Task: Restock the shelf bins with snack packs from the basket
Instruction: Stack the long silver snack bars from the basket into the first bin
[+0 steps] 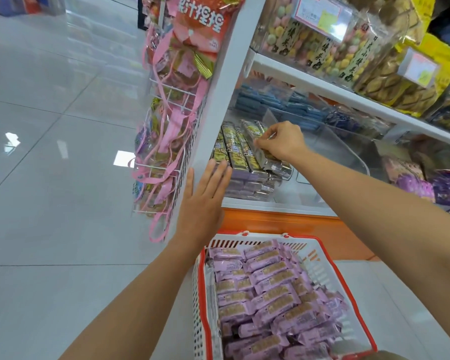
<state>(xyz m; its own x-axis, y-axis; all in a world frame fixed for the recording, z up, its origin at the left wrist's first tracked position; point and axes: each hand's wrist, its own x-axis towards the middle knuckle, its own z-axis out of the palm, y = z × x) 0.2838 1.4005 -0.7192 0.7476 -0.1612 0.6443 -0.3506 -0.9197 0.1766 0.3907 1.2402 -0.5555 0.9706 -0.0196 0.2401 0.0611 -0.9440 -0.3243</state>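
Site: a shop aisle with a pale, glossy tiled floor and a white shelf unit at its end. I record the following from the head view.

1. Right hand: reached into the clear shelf bin, fingers curled, thumb and fingertips pinching the upper part of a yellow-green snack pack. That pack lies at the right end of a row of like packs, which rests on a layer of purple packs in the same bin.

2. Left hand: flat and spread, fingers straight and holding nothing. The thumb lies along the shelf unit's white upright and the fingertips reach the front left of the stacked packs (I cannot tell whether they actually touch).

3. Basket: white lattice with a red rim, standing on the floor just below the shelf, between the two forearms. It is filled with purple snack packs lying in a loose heap.

4. Surroundings: blue packs sit further back on the same shelf level. The shelf above carries clear tubs of pastel-coloured sweets. A wire rack on the unit's end holds bags with pink ribbon handles.
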